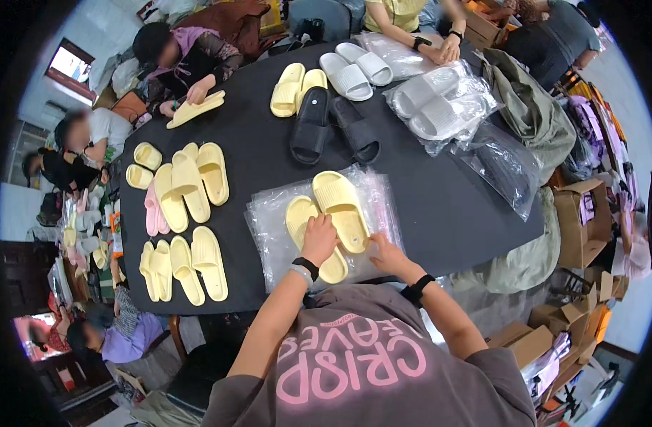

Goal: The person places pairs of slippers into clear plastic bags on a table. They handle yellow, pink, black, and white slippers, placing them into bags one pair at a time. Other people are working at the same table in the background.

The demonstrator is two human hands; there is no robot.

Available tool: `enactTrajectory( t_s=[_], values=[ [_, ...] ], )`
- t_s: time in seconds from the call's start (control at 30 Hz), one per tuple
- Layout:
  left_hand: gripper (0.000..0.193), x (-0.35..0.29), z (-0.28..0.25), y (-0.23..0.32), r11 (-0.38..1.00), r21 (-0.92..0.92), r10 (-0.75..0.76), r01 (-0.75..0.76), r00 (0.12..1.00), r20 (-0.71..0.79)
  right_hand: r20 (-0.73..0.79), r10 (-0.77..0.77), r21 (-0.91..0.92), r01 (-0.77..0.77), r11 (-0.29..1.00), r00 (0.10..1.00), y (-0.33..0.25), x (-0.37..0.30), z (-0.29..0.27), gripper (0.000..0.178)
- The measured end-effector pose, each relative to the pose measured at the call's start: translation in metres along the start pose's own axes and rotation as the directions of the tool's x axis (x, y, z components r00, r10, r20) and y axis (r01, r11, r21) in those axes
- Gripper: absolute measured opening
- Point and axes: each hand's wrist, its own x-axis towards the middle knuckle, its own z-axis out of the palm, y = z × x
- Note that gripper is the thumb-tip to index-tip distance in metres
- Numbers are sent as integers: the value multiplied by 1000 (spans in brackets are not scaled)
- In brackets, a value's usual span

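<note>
Two pale yellow slide sandals lie side by side on a stack of clear plastic bags [269, 213] on the black table [425, 192]. My left hand [319, 238] presses down on the left sandal [301, 220], fingers spread over it. My right hand [386, 257] rests flat on the bags, just beside the heel of the right sandal [340, 206]. Both wrists wear dark bands.
Several yellow sandals [190, 181] and a pink pair lie at the table's left. Black sandals [311, 124], white sandals [354, 71] and bagged grey sandals [436, 107] lie farther away. Other people sit around the far edge and the left. Cardboard boxes [582, 220] stand at right.
</note>
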Motion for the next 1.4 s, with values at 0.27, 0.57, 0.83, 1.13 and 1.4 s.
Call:
enactTrajectory(
  t_s=[0.27,0.57,0.83,1.13,1.4],
  values=[
    [17,-12,-7,-4,670,-728,-108,143,990,95,26,52,23,-53,998,998,5,3,2,55],
    [13,-66,-133,-60,306,-944,-247,123,968,46,82,76,-31,-74,997,994,8,3,5,53],
    [13,-147,-213,-101,254,-967,-404,-31,905,-135,141,4,-150,18,988,990,11,6,14,20],
    [13,-219,-195,-150,543,-807,-631,231,746,-212,137,-41,-194,67,979,990,5,9,14,23],
    [24,-307,-156,-265,758,-251,-648,602,739,-186,106,-89,-269,115,956,990,21,12,23,23]
  ],
)
